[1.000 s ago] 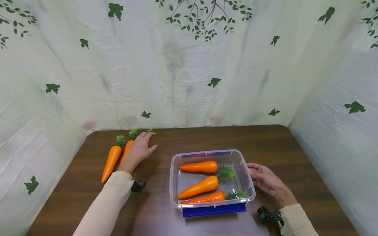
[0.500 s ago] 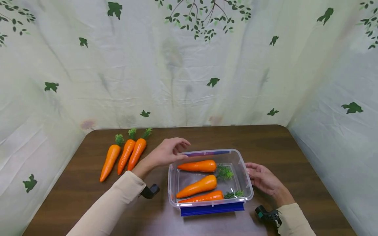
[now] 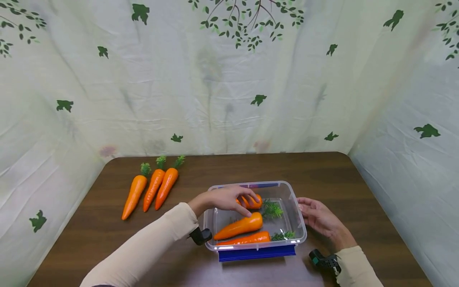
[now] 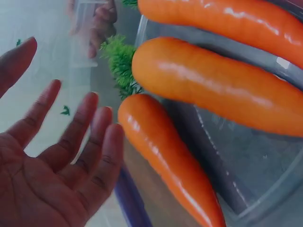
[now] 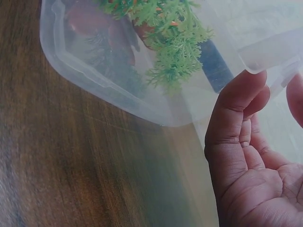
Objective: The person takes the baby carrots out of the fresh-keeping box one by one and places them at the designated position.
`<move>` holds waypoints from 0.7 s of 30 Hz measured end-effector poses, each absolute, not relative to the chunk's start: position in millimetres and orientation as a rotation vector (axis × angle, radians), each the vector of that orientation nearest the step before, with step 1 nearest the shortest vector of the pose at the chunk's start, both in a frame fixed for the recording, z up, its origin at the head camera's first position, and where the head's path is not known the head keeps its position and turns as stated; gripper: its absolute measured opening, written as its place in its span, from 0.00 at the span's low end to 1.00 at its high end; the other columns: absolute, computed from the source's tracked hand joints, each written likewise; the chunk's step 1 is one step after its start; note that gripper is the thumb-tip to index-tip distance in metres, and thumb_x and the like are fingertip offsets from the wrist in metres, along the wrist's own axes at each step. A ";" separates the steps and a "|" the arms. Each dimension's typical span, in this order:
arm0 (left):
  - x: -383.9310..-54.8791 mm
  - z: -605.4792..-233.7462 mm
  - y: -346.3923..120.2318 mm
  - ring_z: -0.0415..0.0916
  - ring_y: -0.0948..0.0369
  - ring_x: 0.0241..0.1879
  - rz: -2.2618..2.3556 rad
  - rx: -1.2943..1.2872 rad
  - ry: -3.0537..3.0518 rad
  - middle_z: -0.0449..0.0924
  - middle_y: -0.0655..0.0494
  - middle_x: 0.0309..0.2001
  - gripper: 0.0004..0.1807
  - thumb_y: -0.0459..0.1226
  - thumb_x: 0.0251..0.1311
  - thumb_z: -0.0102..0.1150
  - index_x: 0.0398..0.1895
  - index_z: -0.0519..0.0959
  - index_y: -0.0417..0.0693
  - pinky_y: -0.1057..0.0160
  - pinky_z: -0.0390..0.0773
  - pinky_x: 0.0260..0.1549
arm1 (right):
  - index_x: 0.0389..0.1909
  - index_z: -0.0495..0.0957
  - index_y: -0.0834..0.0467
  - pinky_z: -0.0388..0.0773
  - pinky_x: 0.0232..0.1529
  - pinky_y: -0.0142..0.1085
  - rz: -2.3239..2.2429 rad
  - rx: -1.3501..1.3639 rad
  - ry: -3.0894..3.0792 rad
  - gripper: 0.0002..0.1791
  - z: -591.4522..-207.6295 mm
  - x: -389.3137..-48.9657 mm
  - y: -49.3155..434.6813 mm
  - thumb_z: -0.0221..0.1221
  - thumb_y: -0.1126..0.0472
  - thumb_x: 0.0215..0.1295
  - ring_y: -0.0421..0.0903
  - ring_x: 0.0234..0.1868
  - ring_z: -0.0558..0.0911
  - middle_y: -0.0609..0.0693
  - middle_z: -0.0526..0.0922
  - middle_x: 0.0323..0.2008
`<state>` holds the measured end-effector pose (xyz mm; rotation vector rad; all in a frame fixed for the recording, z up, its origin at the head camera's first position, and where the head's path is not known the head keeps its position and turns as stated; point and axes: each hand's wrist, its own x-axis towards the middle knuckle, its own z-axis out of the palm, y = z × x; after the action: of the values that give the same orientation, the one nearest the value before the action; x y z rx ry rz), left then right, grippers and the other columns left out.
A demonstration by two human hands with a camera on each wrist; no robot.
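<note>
A clear plastic container [image 3: 301, 235] stands on the table with several orange toy carrots in it. My left hand [image 3: 229, 198] reaches over its left wall, above the far carrot [image 3: 254, 202], and partly hides it. In the left wrist view the left hand's fingers are spread and hold nothing. The middle carrot [image 3: 240, 225] and near carrot [image 3: 245, 238] lie side by side, tips to the left. At the container's right side, my right hand [image 3: 324, 219] touches the outer rim with loosely bent fingers; the right wrist view shows its thumb apart from the index finger.
Left of the container, a left carrot [image 3: 134, 196], a central carrot [image 3: 154, 189] and a right carrot [image 3: 167, 187] lie on the brown table [image 3: 322, 171], leafy ends away from me. A blue latch flap [image 3: 256, 253] hangs along the container's front. A patterned curtain [image 3: 229, 99] surrounds the table.
My left hand has moved right from the loose carrots, across the container's left wall, to above the far carrot inside. The right hand and the container have stayed in place.
</note>
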<state>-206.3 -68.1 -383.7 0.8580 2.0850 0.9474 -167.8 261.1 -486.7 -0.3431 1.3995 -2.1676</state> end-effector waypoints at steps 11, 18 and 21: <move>-206.1 -396.3 -45.4 0.66 0.52 0.60 0.816 0.704 2.013 0.71 0.48 0.58 0.25 0.39 0.58 0.65 0.60 0.74 0.48 0.56 0.71 0.56 | 0.53 0.73 0.59 0.79 0.49 0.38 -2.182 -0.353 1.379 0.15 -486.4 -169.1 261.5 0.42 0.72 0.74 0.44 0.44 0.83 0.52 0.82 0.47; -206.7 -406.7 -44.5 0.70 0.53 0.50 0.746 0.550 1.987 0.71 0.47 0.56 0.25 0.32 0.57 0.65 0.59 0.73 0.53 0.53 0.76 0.48 | 0.53 0.73 0.59 0.79 0.50 0.38 -2.178 -0.357 1.352 0.16 -488.1 -170.0 261.3 0.41 0.72 0.74 0.44 0.45 0.83 0.51 0.82 0.47; -207.6 -408.6 -44.4 0.70 0.53 0.48 0.715 0.492 1.965 0.70 0.48 0.55 0.28 0.30 0.58 0.64 0.61 0.70 0.57 0.51 0.77 0.47 | 0.53 0.73 0.58 0.79 0.49 0.38 -2.177 -0.358 1.359 0.15 -488.5 -170.3 262.4 0.42 0.72 0.74 0.44 0.44 0.83 0.51 0.82 0.47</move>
<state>-207.6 -44.4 -408.6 0.4923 1.9646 0.7149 -170.3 262.4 -488.5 -0.3583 1.3594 -2.1769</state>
